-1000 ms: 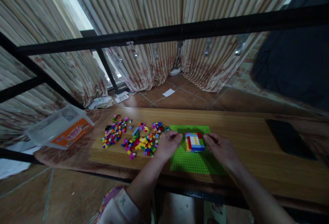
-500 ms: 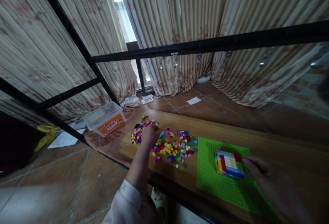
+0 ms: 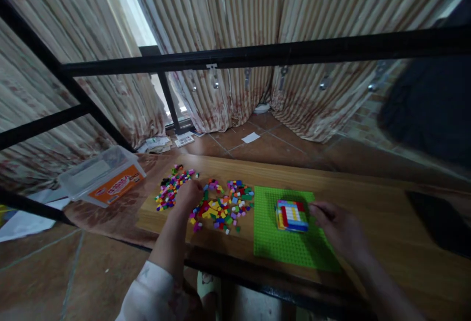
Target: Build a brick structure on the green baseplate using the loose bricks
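Right fingers (image 3: 317,209) touching brick block (image 3: 292,215), left hand (image 3: 189,194) on loose bricks (image 3: 221,206)

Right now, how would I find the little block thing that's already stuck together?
Find the bright green baseplate on the wooden table. On its far half sits the built block, beside the right hand. Unlike the loose bricks scattered left, it is one striped square.

Left hand (image 3: 188,194) rests on the loose bricks (image 3: 221,205), left of the green baseplate (image 3: 290,242). Right hand (image 3: 336,227) touches, perhaps grips, the brick block (image 3: 292,215) on the baseplate.
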`<state>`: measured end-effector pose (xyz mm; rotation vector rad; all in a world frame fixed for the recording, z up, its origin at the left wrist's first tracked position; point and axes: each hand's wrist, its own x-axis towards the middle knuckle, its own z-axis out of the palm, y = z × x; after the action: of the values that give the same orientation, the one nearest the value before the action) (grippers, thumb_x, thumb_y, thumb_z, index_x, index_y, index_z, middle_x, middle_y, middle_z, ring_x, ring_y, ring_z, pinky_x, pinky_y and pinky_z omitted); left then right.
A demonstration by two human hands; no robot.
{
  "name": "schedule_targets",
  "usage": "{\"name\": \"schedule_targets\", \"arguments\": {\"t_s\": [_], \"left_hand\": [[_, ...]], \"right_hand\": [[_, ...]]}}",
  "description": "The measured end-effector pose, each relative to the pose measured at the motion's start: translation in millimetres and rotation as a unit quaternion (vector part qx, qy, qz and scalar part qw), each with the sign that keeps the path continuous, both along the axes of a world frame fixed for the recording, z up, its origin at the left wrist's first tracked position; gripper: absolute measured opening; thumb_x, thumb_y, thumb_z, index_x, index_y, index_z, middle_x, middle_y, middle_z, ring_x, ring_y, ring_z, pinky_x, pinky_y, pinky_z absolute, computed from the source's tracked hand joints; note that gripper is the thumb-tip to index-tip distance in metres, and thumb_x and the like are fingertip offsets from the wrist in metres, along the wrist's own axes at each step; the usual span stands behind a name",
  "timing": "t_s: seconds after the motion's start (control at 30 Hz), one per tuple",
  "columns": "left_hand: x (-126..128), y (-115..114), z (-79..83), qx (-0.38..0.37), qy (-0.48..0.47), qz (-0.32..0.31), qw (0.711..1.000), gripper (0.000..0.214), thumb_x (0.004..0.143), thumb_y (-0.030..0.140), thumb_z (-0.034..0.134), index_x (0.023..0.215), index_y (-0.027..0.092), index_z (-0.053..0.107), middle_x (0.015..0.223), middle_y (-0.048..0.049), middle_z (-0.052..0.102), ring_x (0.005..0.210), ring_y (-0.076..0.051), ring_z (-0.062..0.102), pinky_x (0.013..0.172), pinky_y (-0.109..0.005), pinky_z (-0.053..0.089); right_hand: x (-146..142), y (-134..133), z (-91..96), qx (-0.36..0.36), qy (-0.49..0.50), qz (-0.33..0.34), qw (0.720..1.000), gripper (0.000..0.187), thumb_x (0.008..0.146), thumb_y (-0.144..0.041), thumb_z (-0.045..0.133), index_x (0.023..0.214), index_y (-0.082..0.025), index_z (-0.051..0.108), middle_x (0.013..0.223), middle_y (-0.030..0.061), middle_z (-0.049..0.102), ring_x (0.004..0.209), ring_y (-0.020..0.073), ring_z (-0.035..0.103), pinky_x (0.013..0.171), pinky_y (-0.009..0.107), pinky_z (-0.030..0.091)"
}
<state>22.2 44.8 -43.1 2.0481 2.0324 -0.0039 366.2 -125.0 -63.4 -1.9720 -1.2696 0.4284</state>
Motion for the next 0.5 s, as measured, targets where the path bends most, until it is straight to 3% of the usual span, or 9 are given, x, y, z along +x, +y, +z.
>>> {"name": "schedule_targets", "arguments": {"t_s": [0.23,0.37,0.5], "left_hand": [[7.4,-3.1,-3.7,0.029,0.076,-0.011,0.997,0.032,0.085,0.017,0.04,0.103,0.014,0.067,0.112,-0.0192,0.068,0.107,-0.031,0.063,0.083,-0.038,0.05],[10.1,-7.6,10.2,0.036,0.072,0.012,0.997,0.031,0.084,0.015,0.04,0.104,0.012,0.064,0.115,-0.0207,0.066,0.11,-0.032,0.061,0.086,-0.039,0.048],[24.5,-24.5,27.4,0.066,0.021,0.011,0.998,0.029,0.087,0.017,0.037,0.102,0.014,0.061,0.106,-0.0192,0.068,0.104,-0.033,0.063,0.081,-0.039,0.047]], "right_hand": [[1.6,-1.9,5.7,0.024,0.034,-0.011,0.999,0.034,0.081,-0.049,0.052,0.085,-0.021,0.07,0.076,0.0044,0.071,0.064,0.0207,0.064,0.063,0.033,0.047],[5.1,-3.4,7.0,0.037,0.052,-0.025,0.998,0.033,0.082,-0.048,0.052,0.085,-0.02,0.07,0.073,0.0042,0.07,0.064,0.02,0.062,0.064,0.032,0.045],[4.0,-2.8,8.4,0.074,0.089,-0.027,0.993,0.032,0.083,-0.048,0.055,0.084,-0.02,0.069,0.074,0.0037,0.069,0.067,0.019,0.061,0.065,0.031,0.045]]}}
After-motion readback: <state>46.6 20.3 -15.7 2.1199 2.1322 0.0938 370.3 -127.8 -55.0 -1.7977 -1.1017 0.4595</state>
